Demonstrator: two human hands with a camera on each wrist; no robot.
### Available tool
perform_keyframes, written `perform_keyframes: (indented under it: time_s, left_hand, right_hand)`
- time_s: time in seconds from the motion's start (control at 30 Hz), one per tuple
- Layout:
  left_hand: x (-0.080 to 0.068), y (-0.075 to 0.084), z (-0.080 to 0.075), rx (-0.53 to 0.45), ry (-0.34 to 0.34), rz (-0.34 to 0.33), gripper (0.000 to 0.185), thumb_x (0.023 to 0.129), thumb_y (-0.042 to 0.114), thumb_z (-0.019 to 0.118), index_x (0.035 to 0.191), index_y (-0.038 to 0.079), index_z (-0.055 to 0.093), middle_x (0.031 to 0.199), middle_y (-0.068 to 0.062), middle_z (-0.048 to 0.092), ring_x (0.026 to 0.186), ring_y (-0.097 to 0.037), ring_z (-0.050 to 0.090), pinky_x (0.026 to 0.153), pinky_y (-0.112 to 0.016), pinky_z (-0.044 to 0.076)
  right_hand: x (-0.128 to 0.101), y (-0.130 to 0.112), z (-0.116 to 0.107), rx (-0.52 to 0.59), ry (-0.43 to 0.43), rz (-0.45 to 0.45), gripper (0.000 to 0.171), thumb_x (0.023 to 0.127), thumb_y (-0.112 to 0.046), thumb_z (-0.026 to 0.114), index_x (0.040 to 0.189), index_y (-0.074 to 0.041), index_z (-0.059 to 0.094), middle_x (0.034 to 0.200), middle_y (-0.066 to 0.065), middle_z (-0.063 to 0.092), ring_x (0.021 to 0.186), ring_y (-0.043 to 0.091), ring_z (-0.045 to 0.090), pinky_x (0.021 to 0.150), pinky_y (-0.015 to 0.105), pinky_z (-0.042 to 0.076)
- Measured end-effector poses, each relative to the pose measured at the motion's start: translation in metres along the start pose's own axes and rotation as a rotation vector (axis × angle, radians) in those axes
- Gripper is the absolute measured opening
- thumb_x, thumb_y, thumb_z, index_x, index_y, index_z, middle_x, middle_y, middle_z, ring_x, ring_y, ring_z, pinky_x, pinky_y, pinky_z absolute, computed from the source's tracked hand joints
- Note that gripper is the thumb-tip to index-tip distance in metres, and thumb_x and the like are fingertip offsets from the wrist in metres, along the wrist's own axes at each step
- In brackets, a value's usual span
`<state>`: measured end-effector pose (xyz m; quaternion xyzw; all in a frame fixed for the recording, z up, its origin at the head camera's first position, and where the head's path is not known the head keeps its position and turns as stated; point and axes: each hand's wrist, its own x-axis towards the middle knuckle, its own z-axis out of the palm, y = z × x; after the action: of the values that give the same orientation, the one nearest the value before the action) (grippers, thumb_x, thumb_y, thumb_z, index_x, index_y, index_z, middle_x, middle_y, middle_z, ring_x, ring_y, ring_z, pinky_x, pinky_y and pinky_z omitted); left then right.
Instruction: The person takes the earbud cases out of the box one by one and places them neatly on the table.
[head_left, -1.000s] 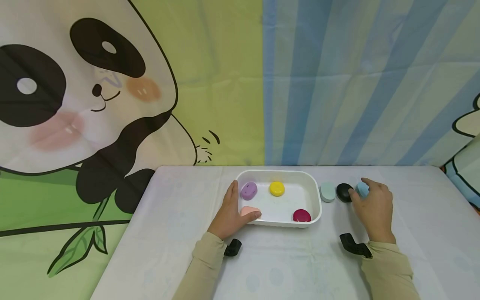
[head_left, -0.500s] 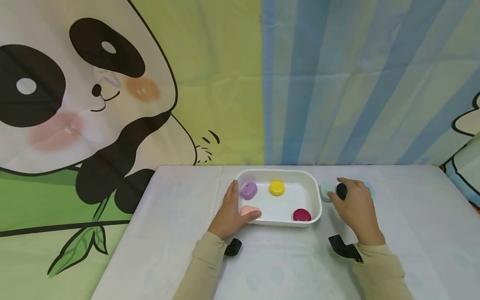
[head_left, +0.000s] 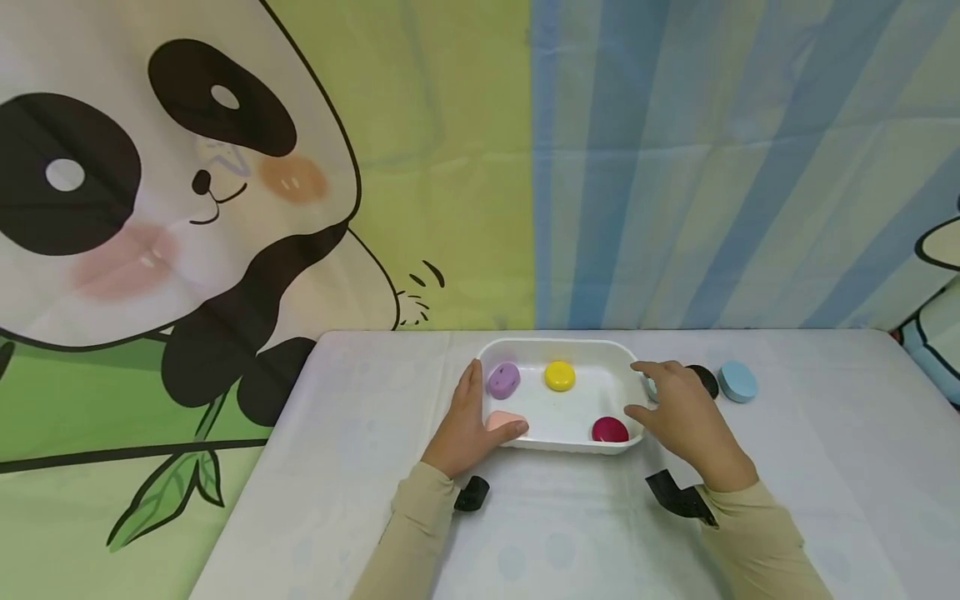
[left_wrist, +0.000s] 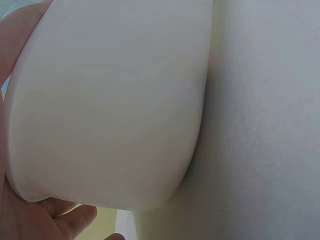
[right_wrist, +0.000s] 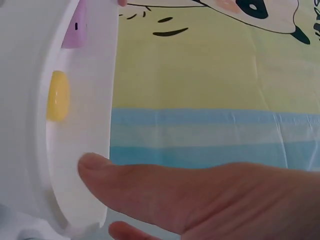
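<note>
The right hand [head_left: 678, 408] left the black piece [head_left: 705, 379] and reached the white tray [head_left: 558, 350].

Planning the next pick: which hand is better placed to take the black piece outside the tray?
Right. The right hand hovers beside the black piece; the left hand grips the tray.

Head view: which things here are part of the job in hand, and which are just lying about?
In hand:
white tray, gripped by left hand
right hand at its right rim
purple, yellow, pink, red pieces inside
black, light blue pieces beside it

Lying about:
panda backdrop
</note>
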<state>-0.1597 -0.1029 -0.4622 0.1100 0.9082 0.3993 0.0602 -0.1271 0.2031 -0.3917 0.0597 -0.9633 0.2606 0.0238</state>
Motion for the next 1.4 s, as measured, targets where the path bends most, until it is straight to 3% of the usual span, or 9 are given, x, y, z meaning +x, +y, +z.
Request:
perform_keyframes:
  time_s: [0.23,0.47,0.73,0.9,1.07,1.4]
  left_hand:
    - [0.001,-0.001,0.001,0.009,-0.005,0.000,0.127,0.076,0.071,0.073,0.163,0.015,-0.002,0.169,-0.010,0.003,0.153,-0.026,0.014,0.120,-0.048,0.023]
    - [0.001,-0.002,0.002,0.010,-0.005,0.006,0.127,0.076,0.072,0.073,0.163,0.014,-0.001,0.169,-0.010,0.002,0.152,-0.028,0.015,0.119,-0.049,0.024]
    - [0.001,-0.003,0.002,0.013,-0.006,0.017,0.127,0.077,0.071,0.073,0.162,0.013,-0.002,0.169,-0.011,0.002,0.153,-0.027,0.014,0.120,-0.048,0.023]
    - [0.001,-0.003,0.001,0.014,-0.009,0.020,0.127,0.077,0.070,0.073,0.162,0.013,-0.002,0.169,-0.011,0.002,0.153,-0.026,0.012,0.120,-0.047,0.023]
    - [0.001,-0.004,0.001,0.014,-0.004,0.027,0.127,0.077,0.071,0.072,0.162,0.013,-0.002,0.169,-0.011,0.002,0.153,-0.025,0.012,0.120,-0.047,0.023]
    - [0.000,-0.003,-0.001,0.011,-0.002,0.021,0.127,0.077,0.070,0.073,0.162,0.013,-0.002,0.169,-0.011,0.003,0.153,-0.026,0.012,0.120,-0.048,0.023]
  right_hand:
    - [0.006,-0.007,0.007,-0.081,-0.133,-0.087,0.058,0.079,-0.011,0.085,0.131,0.002,0.062,0.120,0.029,0.060,0.109,0.048,0.054,0.089,0.056,0.051]
    - [0.011,-0.017,0.010,-0.199,-0.179,-0.151,0.050,0.076,-0.006,0.087,0.122,0.001,0.069,0.110,0.021,0.063,0.098,0.041,0.053,0.079,0.045,0.055]
    - [0.018,-0.020,0.009,-0.211,-0.315,-0.186,0.041,0.072,0.007,0.082,0.112,-0.003,0.074,0.100,0.015,0.063,0.094,0.036,0.053,0.079,0.045,0.053]
    - [0.023,-0.020,0.014,-0.280,-0.320,-0.245,0.031,0.076,0.007,0.078,0.104,-0.004,0.077,0.094,0.011,0.066,0.087,0.031,0.055,0.080,0.046,0.053]
    - [0.025,-0.024,0.019,-0.343,-0.320,-0.246,0.022,0.081,0.004,0.076,0.101,-0.005,0.078,0.092,0.009,0.069,0.084,0.029,0.054,0.076,0.043,0.054]
    - [0.026,-0.021,0.026,-0.396,-0.285,-0.307,0.018,0.078,-0.002,0.081,0.093,-0.011,0.078,0.082,0.002,0.070,0.074,0.025,0.050,0.067,0.040,0.048]
